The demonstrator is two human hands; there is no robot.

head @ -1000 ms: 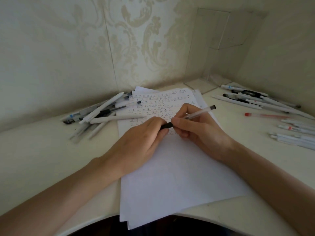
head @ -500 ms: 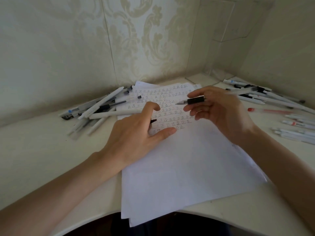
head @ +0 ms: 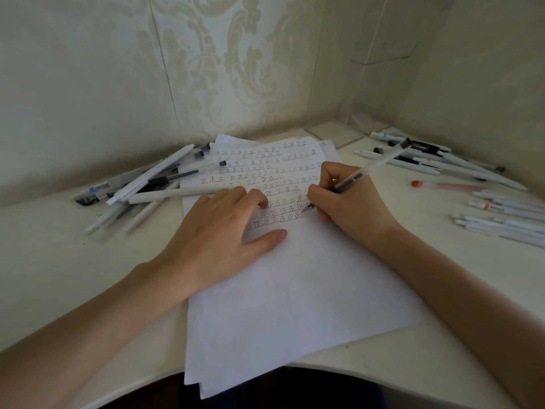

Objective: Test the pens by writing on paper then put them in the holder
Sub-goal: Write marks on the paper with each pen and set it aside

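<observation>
Desk [head: 59,261] paper [head: 295,290]: L hand [head: 215,231] flat, pen [head: 374,163] in R [head: 351,208]

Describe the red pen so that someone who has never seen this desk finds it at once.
Start at the paper in the middle of the desk and look right, past the right hand. Two groups of white pens lie there, and the red pen lies alone between them. It alone has a red cap and a reddish barrel.

Pale damask wallpaper [head: 236,69] in a corner behind a white desk [head: 59,246].
</observation>
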